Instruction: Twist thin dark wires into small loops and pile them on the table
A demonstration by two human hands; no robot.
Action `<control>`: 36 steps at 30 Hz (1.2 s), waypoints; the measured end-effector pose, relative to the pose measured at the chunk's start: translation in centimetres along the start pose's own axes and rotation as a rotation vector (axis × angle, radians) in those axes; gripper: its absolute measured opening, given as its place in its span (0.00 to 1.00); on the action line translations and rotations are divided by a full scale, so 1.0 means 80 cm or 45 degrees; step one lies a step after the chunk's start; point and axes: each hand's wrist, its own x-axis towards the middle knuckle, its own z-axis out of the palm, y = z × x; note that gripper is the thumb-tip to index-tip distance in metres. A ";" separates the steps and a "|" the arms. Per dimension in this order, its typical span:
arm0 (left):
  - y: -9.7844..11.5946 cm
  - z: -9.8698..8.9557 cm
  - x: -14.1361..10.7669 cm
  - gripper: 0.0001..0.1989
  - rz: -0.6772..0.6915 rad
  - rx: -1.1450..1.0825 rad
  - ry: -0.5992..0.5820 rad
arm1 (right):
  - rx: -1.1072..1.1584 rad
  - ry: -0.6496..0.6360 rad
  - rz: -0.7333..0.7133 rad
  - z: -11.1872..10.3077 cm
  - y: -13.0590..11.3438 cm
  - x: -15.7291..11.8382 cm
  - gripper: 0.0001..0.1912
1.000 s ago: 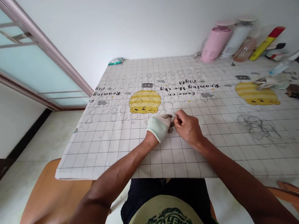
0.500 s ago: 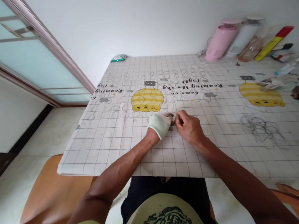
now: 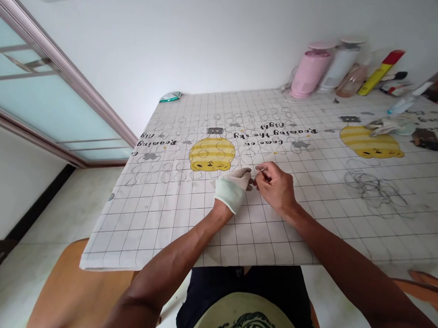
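Observation:
My left hand (image 3: pixel 233 185), in a pale glove with a light green cuff, is closed with its fingers bent over the cloth. Close beside it on the right is my bare right hand (image 3: pixel 277 184), thumb and fingers drawn into a pinch. Whatever sits between the fingertips is too small and hidden to make out. Just beyond the hands lie rows of thin looped strands (image 3: pixel 164 175), shaped like rings and figure eights. A loose tangle of dark thin strand (image 3: pixel 376 190) rests to the right of my right hand.
A checked tablecloth (image 3: pixel 163 225) covers the table. Along the back right stand a pink cylinder (image 3: pixel 310 73), a white cylinder (image 3: pixel 340 67) and a yellow-red box (image 3: pixel 381 72). A glove (image 3: pixel 393 125) lies at right, near a dark object (image 3: pixel 426 138). A wooden chair (image 3: pixel 71 294) is at left.
The camera view has shifted slightly, so the table sits lower and farther left. My fingertips stay close together, with the right forefinger a little more raised.

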 end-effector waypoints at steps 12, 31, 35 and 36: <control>0.005 -0.005 -0.006 0.12 -0.031 0.081 -0.075 | -0.155 -0.016 -0.200 0.003 0.001 -0.005 0.08; -0.010 -0.005 0.008 0.15 -0.047 0.143 -0.059 | -0.183 -0.050 -0.144 0.007 0.007 -0.006 0.08; -0.007 -0.006 0.008 0.15 -0.100 0.123 -0.049 | -0.219 -0.035 -0.120 0.008 0.006 -0.006 0.07; -0.006 -0.006 0.008 0.15 -0.110 0.106 -0.058 | -0.224 -0.033 -0.110 0.008 0.006 -0.006 0.07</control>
